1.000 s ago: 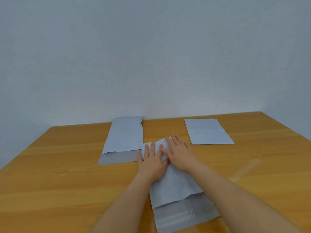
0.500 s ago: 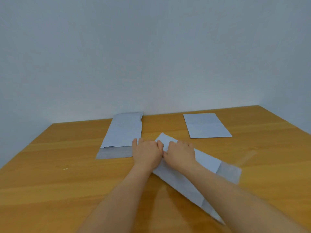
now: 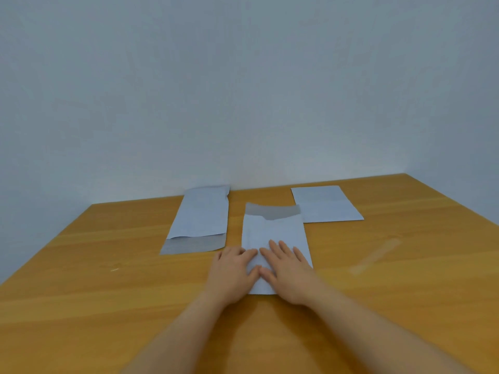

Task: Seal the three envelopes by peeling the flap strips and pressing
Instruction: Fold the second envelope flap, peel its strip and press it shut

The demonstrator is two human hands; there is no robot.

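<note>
Three pale blue-white envelopes lie on the wooden table (image 3: 108, 306). The middle envelope (image 3: 274, 230) lies lengthwise in front of me, its grey open flap (image 3: 272, 211) pointing away towards the wall. My left hand (image 3: 233, 268) and my right hand (image 3: 286, 268) rest flat side by side on its near end, fingers straight. The left envelope (image 3: 201, 214) has its grey flap (image 3: 193, 245) open on the near side. The right envelope (image 3: 325, 203) lies flat with no grey flap showing.
A thin clear strip (image 3: 374, 256) lies on the table to the right of my hands. A small pale speck (image 3: 114, 269) sits at the left. The wall runs along the table's far edge, and the table's right corner is near the right envelope.
The middle envelope has been turned round under my hands: its grey flap was at the near end, then swung to the right, and now points away from me.
</note>
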